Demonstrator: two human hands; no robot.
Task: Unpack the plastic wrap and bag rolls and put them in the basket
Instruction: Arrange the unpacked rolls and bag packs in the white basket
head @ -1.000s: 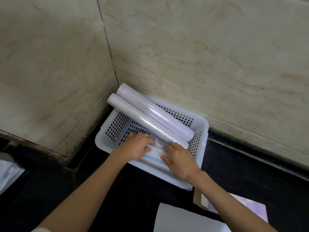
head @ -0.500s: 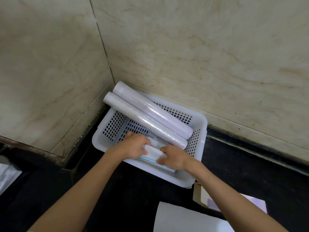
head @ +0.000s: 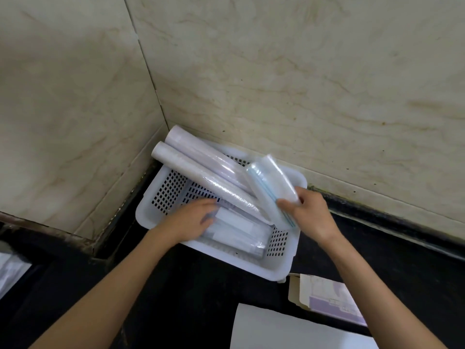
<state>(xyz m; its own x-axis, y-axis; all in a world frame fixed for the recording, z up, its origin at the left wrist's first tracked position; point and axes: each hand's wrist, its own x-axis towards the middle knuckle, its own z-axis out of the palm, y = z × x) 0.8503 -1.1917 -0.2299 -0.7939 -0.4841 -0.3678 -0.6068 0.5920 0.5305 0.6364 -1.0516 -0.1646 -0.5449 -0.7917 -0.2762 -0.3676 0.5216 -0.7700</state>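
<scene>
A white perforated basket sits in the wall corner on the dark counter. Two long plastic wrap rolls lie in it diagonally, their upper ends sticking out over the far left rim. My right hand grips the lower end of a clear bag roll with blue lines, held tilted above the basket's right side. My left hand rests inside the basket on the left end of another roll pack lying along the near wall.
Marble-tiled walls close in the corner behind and left of the basket. An opened cardboard box and a white sheet lie on the counter at the near right. Something pale shows at the left edge.
My right hand has lifted a bag roll out of the basket and raised it to the right. My left hand stays low in the basket on the remaining pack.
</scene>
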